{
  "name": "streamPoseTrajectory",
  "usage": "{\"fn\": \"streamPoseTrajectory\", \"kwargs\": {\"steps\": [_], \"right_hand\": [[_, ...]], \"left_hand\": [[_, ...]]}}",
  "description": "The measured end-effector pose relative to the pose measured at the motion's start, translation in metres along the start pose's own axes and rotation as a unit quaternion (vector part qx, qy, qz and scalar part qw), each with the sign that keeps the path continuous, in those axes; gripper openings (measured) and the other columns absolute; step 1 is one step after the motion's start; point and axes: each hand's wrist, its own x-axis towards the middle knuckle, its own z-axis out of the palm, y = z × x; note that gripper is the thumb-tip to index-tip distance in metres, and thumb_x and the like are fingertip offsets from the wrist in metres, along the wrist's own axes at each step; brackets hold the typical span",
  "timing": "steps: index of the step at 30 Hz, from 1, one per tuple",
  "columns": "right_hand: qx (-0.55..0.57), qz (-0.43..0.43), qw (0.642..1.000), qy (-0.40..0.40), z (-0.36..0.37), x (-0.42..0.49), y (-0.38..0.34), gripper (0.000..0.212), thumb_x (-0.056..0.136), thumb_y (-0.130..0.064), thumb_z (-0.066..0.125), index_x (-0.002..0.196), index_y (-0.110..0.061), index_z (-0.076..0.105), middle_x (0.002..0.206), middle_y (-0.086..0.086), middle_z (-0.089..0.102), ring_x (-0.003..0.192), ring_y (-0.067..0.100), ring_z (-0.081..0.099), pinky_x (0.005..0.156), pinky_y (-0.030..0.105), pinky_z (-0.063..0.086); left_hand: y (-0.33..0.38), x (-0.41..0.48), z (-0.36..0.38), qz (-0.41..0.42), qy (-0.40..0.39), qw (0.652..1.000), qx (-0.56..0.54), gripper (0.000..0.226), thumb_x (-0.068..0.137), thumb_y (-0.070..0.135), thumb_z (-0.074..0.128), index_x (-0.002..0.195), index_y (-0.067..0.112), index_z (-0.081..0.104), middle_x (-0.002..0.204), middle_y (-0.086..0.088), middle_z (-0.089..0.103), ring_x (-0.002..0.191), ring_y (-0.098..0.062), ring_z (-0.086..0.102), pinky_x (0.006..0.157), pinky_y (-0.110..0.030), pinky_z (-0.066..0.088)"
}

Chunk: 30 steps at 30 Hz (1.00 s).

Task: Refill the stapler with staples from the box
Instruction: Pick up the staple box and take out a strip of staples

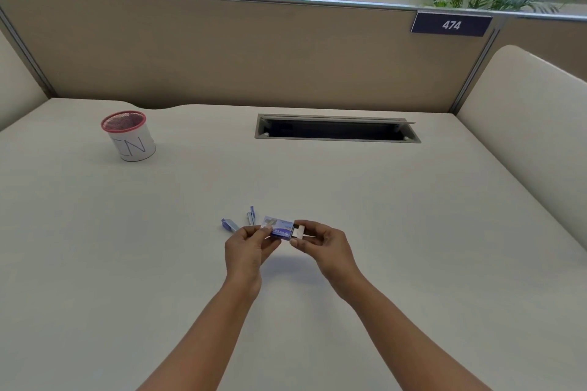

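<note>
I hold a small purple and white staple box point(279, 227) above the middle of the desk. My left hand point(249, 247) grips its left end. My right hand point(320, 243) pinches the white inner tray point(298, 231), which sticks out a little from the right end of the box. Just behind my left hand lies the small blue stapler point(241, 222), opened up, with one part flat on the desk and the other part standing up. No staples can be made out.
A mesh pen cup point(130, 136) with a red rim stands at the far left of the desk. An open cable slot point(336, 132) is set into the desk at the back. A beige partition point(254, 51) closes the rear, a padded divider point(527, 124) the right.
</note>
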Motion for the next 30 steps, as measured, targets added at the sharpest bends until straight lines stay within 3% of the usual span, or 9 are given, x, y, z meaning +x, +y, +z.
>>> {"fn": "streamPoseTrajectory", "kwargs": {"steps": [7,12,16,20,24,30], "right_hand": [[0.079,0.034,0.995,-0.058,-0.006,0.003,-0.001,0.033,0.085,-0.002,0.061,0.117,-0.007,0.06,0.099,0.002,0.07,0.086,0.01,0.067,0.076,0.015,0.054],[0.117,0.053,0.992,-0.015,-0.004,0.003,-0.003,0.024,0.089,0.001,0.051,0.104,-0.011,0.064,0.101,0.009,0.069,0.083,0.013,0.067,0.071,0.016,0.055],[-0.076,-0.033,0.995,0.058,-0.004,0.003,-0.003,0.022,0.085,-0.002,0.057,0.093,-0.02,0.067,0.103,0.003,0.067,0.078,0.006,0.065,0.072,0.02,0.057],[-0.254,-0.15,0.953,0.069,-0.003,0.003,-0.003,0.012,0.08,-0.006,0.065,0.085,-0.014,0.073,0.091,-0.008,0.059,0.07,-0.003,0.062,0.067,0.021,0.051],[-0.352,-0.165,0.919,0.059,-0.004,0.003,-0.004,0.014,0.083,-0.022,0.067,0.093,-0.018,0.075,0.099,-0.008,0.06,0.085,0.013,0.06,0.071,0.024,0.046],[-0.47,-0.155,0.867,0.049,-0.004,0.003,-0.015,0.022,0.088,-0.033,0.058,0.104,-0.024,0.071,0.113,-0.009,0.062,0.104,0.009,0.054,0.074,0.02,0.037]], "left_hand": [[0.005,-0.002,-0.001,-0.009,-0.012,1.0,0.0,0.009,0.089,0.003,0.055,0.081,0.002,0.059,0.084,-0.014,0.068,0.074,-0.021,0.068,0.066,-0.021,0.057],[0.003,-0.002,0.0,0.0,-0.013,1.0,-0.007,0.011,0.089,0.002,0.055,0.078,0.002,0.056,0.081,-0.014,0.067,0.057,-0.011,0.069,0.064,-0.02,0.058],[0.002,-0.001,-0.001,0.013,-0.007,1.0,-0.007,0.014,0.088,0.0,0.054,0.075,0.002,0.053,0.081,-0.015,0.065,0.054,-0.01,0.069,0.064,-0.02,0.057],[0.001,-0.001,-0.001,0.028,-0.009,1.0,0.006,0.013,0.088,0.0,0.054,0.076,0.002,0.053,0.083,-0.016,0.066,0.057,-0.01,0.069,0.064,-0.018,0.058],[0.001,-0.001,-0.003,0.04,-0.012,0.999,0.022,0.011,0.088,0.004,0.058,0.079,0.001,0.053,0.087,-0.018,0.067,0.066,-0.015,0.07,0.063,-0.017,0.058],[-0.002,-0.002,-0.003,0.051,-0.019,0.997,0.056,0.011,0.089,0.005,0.056,0.08,0.001,0.053,0.094,-0.021,0.067,0.075,-0.02,0.069,0.067,-0.018,0.058]]}}
